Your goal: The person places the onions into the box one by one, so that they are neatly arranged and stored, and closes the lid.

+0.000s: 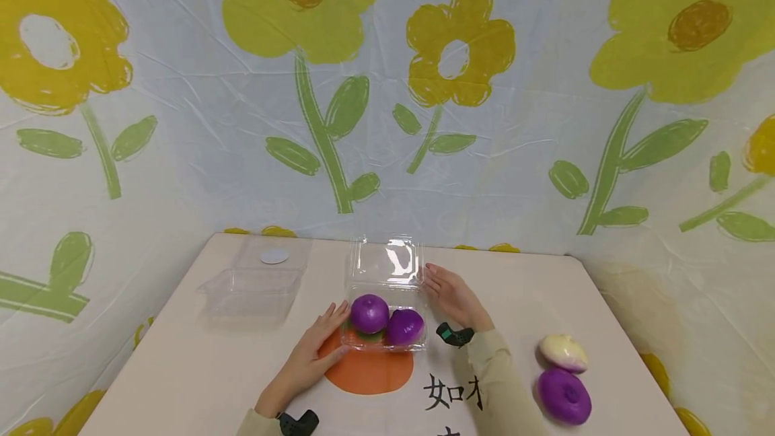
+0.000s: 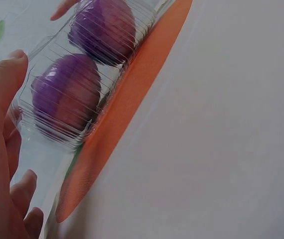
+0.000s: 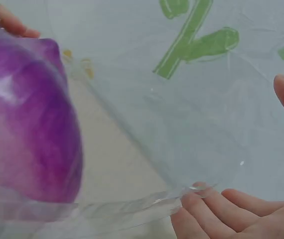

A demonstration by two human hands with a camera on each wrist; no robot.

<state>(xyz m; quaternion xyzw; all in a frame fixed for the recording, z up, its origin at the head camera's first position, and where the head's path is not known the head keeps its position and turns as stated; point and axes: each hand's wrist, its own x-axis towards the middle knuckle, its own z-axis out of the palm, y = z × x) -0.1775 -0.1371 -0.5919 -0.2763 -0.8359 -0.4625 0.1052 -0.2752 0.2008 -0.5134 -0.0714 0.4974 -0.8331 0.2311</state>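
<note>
Left hand [image 1: 315, 348] flat, steadying the box [image 1: 384, 342]; right hand [image 1: 451, 295], fingers relaxed, touches the lid [image 1: 385, 261] — fold it evenly over both onions [image 1: 370, 313].

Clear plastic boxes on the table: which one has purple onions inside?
The open clear box between the hands, over the orange circle, holds two purple onions; the far-left box holds none.

My hands are bare. I wear pale beige long sleeves [image 1: 507, 382] reaching to both wrists. A small black device with a green strap [image 1: 455, 335] sits on my right wrist, and a black one [image 1: 298, 422] on my left.
</note>
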